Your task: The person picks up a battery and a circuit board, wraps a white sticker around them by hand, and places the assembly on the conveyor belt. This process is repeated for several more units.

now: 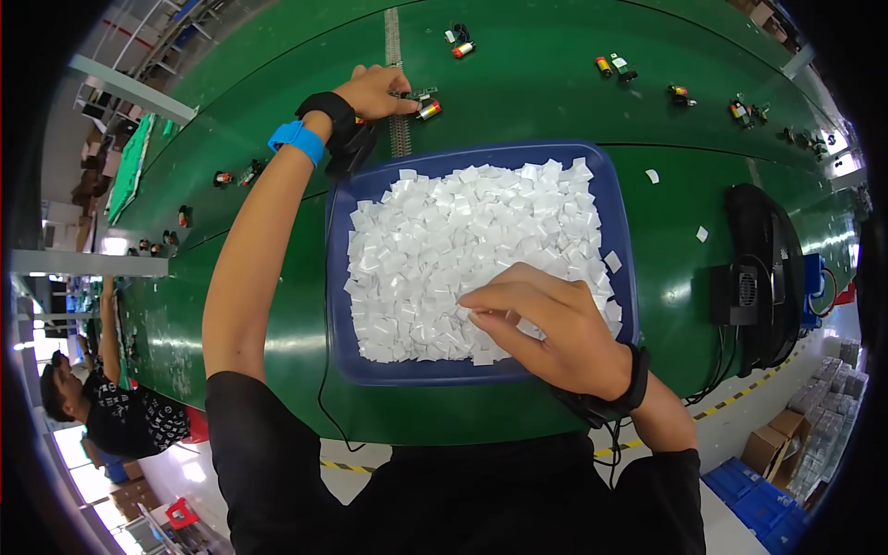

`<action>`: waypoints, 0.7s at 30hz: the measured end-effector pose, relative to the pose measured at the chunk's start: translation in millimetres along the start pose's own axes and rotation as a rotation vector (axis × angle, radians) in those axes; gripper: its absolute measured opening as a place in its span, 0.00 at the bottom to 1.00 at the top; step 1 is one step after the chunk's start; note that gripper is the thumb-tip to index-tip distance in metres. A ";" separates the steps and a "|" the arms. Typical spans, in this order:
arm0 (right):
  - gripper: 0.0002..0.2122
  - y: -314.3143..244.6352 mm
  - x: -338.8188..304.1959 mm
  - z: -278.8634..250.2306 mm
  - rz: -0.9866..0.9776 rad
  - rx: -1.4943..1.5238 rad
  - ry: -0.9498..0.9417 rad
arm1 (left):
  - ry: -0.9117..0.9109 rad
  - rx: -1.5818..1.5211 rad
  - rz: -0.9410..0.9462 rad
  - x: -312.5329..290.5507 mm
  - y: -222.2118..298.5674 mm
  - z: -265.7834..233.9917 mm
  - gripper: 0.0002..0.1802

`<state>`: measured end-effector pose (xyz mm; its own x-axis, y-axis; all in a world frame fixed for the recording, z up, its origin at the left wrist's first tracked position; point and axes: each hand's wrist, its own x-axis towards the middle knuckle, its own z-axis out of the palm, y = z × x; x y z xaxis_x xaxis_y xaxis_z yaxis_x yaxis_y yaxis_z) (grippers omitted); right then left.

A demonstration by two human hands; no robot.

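Note:
My left hand (375, 91) reaches far across the green bench. Its bent fingers and thumb close at the edge of a small circuit board with a red-and-yellow cylinder (428, 110). Part of that piece is hidden by the fingers. Low over the blue tray (618, 277), my right hand (560, 324) has its thumb and index finger brought together in a pinch. Small white square pieces (472, 231) fill the tray in a heap beneath it. Whether one sits between those fingertips is too small to tell.
Similar small assemblies (680, 95) lie scattered along the green bench (536, 102). A grey slatted strip (393, 42) crosses it. Two loose white pieces lie right of the tray, near a black bag (763, 268). A cable hangs down the tray's left side. Another person (120, 407) is at the far left.

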<state>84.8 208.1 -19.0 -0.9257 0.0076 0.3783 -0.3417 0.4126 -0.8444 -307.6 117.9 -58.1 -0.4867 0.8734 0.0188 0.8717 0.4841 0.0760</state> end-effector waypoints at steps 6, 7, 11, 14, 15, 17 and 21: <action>0.12 -1.3 4.3 3.5 0.019 0.043 0.025 | 0.026 -0.539 0.033 -51.9 55.5 -51.3 0.18; 0.12 -0.9 4.8 2.5 0.047 0.060 0.076 | 0.064 -0.596 0.048 -71.1 74.9 -61.6 0.19; 0.14 -8.5 6.1 -4.9 0.174 0.076 0.204 | 0.249 -0.821 -0.033 -155.3 163.6 -83.5 0.17; 0.14 -14.3 9.3 0.4 0.225 0.098 0.191 | 0.161 -0.917 -0.140 -215.4 193.2 -79.0 0.16; 0.14 -13.6 8.5 2.5 0.196 0.088 0.139 | 0.160 -0.946 -0.188 -225.3 202.8 -75.9 0.16; 0.13 -11.6 6.2 4.7 0.137 0.063 0.037 | 0.158 -0.980 -0.245 -231.8 206.6 -69.2 0.16; 0.12 1.3 4.1 5.4 -0.034 0.017 0.096 | 0.287 -0.792 0.102 -234.0 200.5 -61.5 0.17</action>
<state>79.7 203.7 -20.6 -0.8939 0.0810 0.4409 -0.3764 0.3985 -0.8364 -22.4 7.2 14.1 -0.4973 0.8112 0.3076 0.6663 0.1300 0.7343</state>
